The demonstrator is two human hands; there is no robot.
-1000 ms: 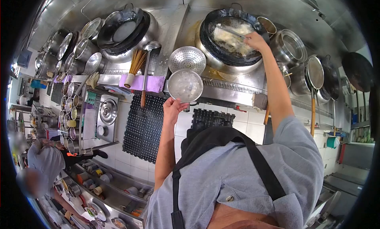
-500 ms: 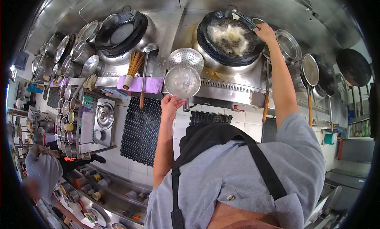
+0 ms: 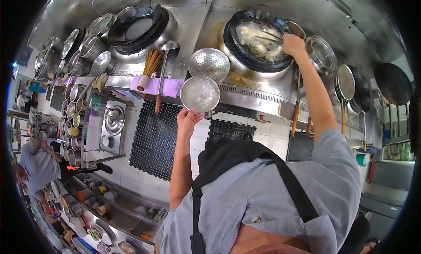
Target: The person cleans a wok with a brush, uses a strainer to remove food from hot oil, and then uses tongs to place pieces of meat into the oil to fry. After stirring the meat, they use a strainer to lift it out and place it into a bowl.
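Observation:
My left hand (image 3: 189, 121) grips the near rim of a metal bowl (image 3: 200, 94), which has pale, wet residue inside. The bowl is held just in front of the stove edge, overlapping a perforated strainer (image 3: 209, 64) in this view. Over the right burner, my right hand (image 3: 293, 46) is closed around a pair of tongs (image 3: 268, 37). Their tips reach into a black wok (image 3: 239, 18) of bubbling oil. Pale battered pieces (image 3: 258, 40) fry there in a foamy cluster.
Left of the strainer are a ladle (image 3: 163, 74), a bamboo brush (image 3: 150, 67) and a purple cloth (image 3: 169, 87). Stacked woks (image 3: 164, 28) sit on the left burner. Strainers (image 3: 346, 82) stand at right. Another person (image 3: 41, 162) is at far left.
The tongs have come down from the wok's far rim into the oil, and the pale piece at their tips has left them. The bowl stays in my left hand.

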